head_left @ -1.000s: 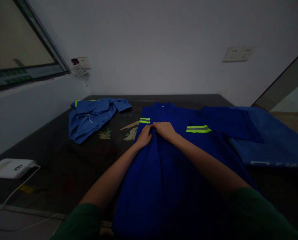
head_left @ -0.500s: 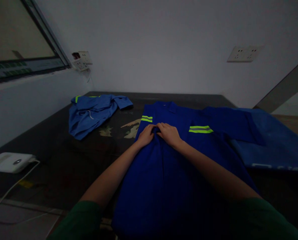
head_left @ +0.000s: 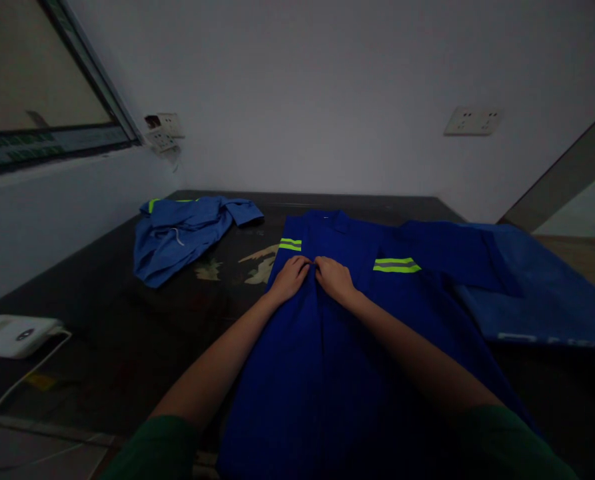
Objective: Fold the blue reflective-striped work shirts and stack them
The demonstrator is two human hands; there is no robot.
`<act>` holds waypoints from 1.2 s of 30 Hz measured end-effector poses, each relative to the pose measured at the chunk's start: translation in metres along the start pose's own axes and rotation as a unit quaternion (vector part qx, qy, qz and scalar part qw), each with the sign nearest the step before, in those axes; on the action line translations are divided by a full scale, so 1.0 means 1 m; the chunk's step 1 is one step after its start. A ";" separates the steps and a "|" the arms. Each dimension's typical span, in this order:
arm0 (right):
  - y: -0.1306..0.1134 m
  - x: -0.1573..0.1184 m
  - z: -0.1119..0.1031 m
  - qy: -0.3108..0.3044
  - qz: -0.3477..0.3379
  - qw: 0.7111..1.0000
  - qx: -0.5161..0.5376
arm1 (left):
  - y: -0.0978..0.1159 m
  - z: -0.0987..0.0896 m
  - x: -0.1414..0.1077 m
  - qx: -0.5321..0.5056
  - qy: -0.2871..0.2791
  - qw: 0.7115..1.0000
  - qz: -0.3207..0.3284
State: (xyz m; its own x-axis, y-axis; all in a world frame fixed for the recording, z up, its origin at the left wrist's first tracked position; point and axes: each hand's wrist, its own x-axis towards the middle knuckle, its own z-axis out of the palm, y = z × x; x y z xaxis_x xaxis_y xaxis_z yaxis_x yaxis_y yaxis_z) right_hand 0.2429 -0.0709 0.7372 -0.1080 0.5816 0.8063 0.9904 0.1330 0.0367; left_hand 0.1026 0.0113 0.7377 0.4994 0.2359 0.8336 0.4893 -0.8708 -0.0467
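Observation:
A dark blue work jacket (head_left: 357,347) with yellow-green and grey reflective strips lies spread on a dark table, collar at the far end and one sleeve out to the right. My left hand (head_left: 291,277) is closed on the front placket just below the chest strips. Close beside it, my right hand (head_left: 333,275) pinches the same front edge from the other side. The fingertips of both hands nearly meet over the cloth. Whether a button or fastener lies between them is too small and dark to tell.
A crumpled lighter blue garment (head_left: 182,233) lies at the table's back left. At the left edge sits a white device (head_left: 17,335) with a white cable. Blue cloth (head_left: 537,307) lies under the jacket's sleeve at right. Wall sockets (head_left: 472,121) are above the table (head_left: 142,347).
My fingertips have drawn slightly apart, where before they overlapped at the placket. The view has tilted up a little, so everything sits lower. The jacket stays in place.

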 end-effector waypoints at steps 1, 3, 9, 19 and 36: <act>0.000 0.000 0.002 0.004 -0.002 1.000 0.002 | 0.000 0.000 0.000 0.001 0.001 1.000 -0.003; 0.003 0.000 0.007 0.011 -0.011 1.000 0.019 | 0.001 -0.001 0.000 0.003 0.001 1.000 -0.004; 0.024 -0.017 0.012 0.018 -0.068 0.990 0.119 | 0.003 -0.002 -0.002 0.042 -0.011 0.999 0.001; 0.029 -0.056 0.014 0.009 -0.194 0.977 0.084 | 0.022 0.006 0.001 0.144 -0.018 0.988 -0.044; 0.018 -0.001 0.016 0.029 0.033 0.960 0.276 | -0.008 0.001 0.030 0.154 0.006 0.980 -0.127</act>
State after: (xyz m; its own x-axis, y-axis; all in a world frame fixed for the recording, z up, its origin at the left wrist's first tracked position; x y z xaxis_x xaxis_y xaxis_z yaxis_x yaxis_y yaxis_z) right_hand 0.2592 -0.0561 0.7280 -0.0259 0.5595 0.8284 0.7964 0.5124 -0.3212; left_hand 0.1139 0.0260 0.7628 0.3256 0.4214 0.8464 0.7898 -0.6134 0.0015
